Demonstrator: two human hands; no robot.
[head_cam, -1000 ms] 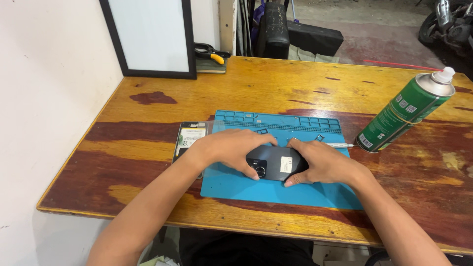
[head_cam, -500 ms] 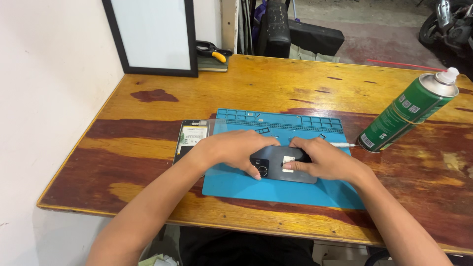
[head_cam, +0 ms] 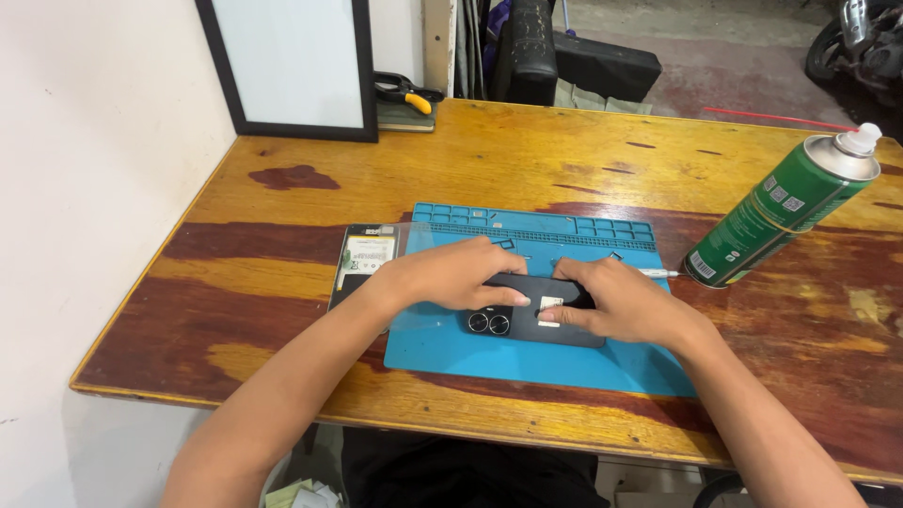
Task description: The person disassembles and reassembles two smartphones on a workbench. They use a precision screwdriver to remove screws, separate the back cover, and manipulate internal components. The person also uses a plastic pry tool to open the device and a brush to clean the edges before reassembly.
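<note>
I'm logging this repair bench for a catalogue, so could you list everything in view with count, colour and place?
Flat black phone with two round camera lenses: one, black, lying on the mat under both hands.
Blue rubber work mat with small tray compartments: one, blue, middle of the table.
Opened phone body with a pale label: one, black, at the mat's left edge.
Green spray can with a white cap: one, green, right of the mat.
Black-framed white board: one, leaning at the back left.
Yellow-handled pliers: one, back edge, beside the board.
Worn wooden table: one, brown.
Left hand: on the phone's left end.
Right hand: on the phone's right end.
</note>
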